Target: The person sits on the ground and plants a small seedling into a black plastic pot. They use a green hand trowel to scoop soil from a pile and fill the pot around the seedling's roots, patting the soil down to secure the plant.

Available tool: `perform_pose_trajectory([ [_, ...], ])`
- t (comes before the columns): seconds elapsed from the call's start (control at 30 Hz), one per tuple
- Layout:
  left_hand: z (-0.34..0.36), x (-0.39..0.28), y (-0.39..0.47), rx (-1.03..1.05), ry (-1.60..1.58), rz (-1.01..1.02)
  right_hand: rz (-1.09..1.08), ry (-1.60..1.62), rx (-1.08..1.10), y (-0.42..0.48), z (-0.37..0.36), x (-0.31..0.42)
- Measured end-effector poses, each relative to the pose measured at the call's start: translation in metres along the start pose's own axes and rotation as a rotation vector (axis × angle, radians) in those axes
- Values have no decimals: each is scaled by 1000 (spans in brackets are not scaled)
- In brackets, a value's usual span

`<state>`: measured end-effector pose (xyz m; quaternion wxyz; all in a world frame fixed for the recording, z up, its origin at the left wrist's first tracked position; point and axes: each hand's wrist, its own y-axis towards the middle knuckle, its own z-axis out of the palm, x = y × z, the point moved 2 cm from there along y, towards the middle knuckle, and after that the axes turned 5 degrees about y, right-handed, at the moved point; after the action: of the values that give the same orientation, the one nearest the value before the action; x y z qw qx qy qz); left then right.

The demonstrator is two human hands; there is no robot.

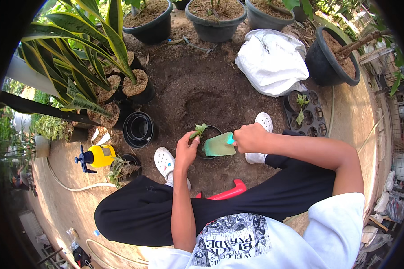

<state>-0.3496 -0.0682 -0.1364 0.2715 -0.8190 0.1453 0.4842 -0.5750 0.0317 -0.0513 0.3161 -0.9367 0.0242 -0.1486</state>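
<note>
A small leafy seedling is pinched between the thumb and fingers of my left hand. It stands at the left rim of a round black pot between my feet. My right hand grips the handle of a hand trowel with a teal, soil-stained blade. The blade is over the pot and hides much of its inside, so I cannot tell how full it is. The seedling's lower stem is hidden behind my fingers.
Loose dark soil lies ahead. Nested black pots, a yellow pump sprayer and potted snake plants stand left. A white sack and black seedling tray lie right. Something red is beneath me.
</note>
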Motion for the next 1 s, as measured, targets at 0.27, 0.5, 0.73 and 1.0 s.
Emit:
perform_pose_trajectory([
  [0.27, 10, -12, 4, 50, 66, -18, 43, 48, 22, -4, -5, 10],
  [0.5, 20, -21, 8, -77, 303, 107, -32, 243, 113, -41, 7, 14],
  [0.73, 26, -31, 4, -77, 627, 203, 147, 372, 158, -99, -18, 22],
  [1.0, 27, -19, 14, -148, 505, 169, 222, 662, 79, -122, 9, 40],
])
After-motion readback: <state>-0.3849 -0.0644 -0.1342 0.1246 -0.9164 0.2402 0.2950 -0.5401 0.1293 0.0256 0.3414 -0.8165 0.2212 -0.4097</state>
